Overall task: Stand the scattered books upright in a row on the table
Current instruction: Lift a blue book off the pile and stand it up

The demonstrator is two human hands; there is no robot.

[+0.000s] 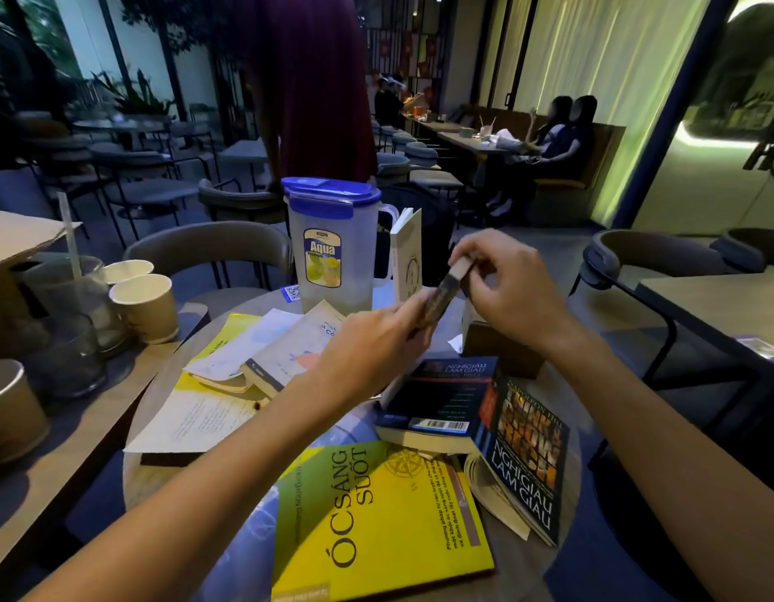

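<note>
This is a dim café with grey chairs, curtained glass walls, and people seated on a bench at the far right. Someone in dark red stands just beyond the round worktop [135, 484], which is littered with books. A yellow book [376, 519] lies flat at the near edge. To its right, two dark blue books [526, 454] lie flat and overlap. A heap of pale paperbacks [285, 354] and a written sheet [194, 419] lies to the left.

At the back one beige book [409, 258] stands upright, just beside a translucent pitcher [333, 249] with a blue lid. I cannot tell whether the pitcher holds anything.

Above the middle, both hands grip a small dark book [446, 293], which is tilted in the air. The left hand [376, 345] pinches its lower end and the right hand [506, 293] pinches its upper end.

On the side table [94, 423] to the left stand paper cups [146, 308]. A glass [72, 293] with a straw is there too. What is in them is not clear.
</note>
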